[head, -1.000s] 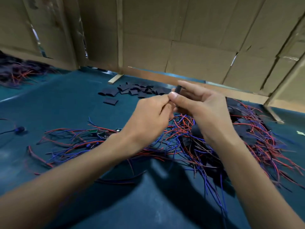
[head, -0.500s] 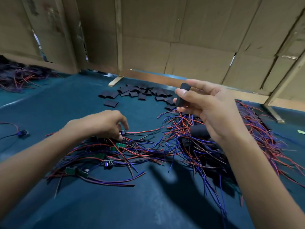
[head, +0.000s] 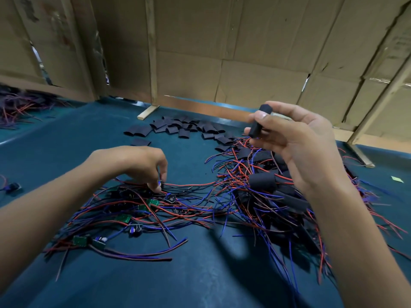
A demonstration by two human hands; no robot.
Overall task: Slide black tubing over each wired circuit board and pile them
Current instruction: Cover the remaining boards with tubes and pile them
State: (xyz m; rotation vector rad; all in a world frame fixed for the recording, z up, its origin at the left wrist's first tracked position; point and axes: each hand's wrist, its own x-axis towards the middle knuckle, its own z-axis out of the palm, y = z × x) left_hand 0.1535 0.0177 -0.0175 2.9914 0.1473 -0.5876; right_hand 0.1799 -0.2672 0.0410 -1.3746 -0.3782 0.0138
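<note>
My right hand (head: 295,141) is raised above the table and pinches a short piece of black tubing (head: 259,124) between thumb and fingers. My left hand (head: 135,165) reaches down into a loose spread of bare green circuit boards (head: 123,218) with red and blue wires; its curled fingertips pinch a small board or its wires (head: 160,185). Under my right hand lies a pile of boards covered in black tubing (head: 262,182), with wires sticking out. Several flat empty tubing pieces (head: 178,127) lie further back.
The table has a dark teal cover (head: 200,274). Cardboard walls (head: 244,63) close off the back, with a wooden strip (head: 148,112) at their foot. Another heap of wired parts (head: 20,105) lies far left. A small black part (head: 13,187) sits at the left edge.
My left hand left my right hand, dropped to the bare boards at left and now pinches into them. My right hand stayed raised with the tubing piece.
</note>
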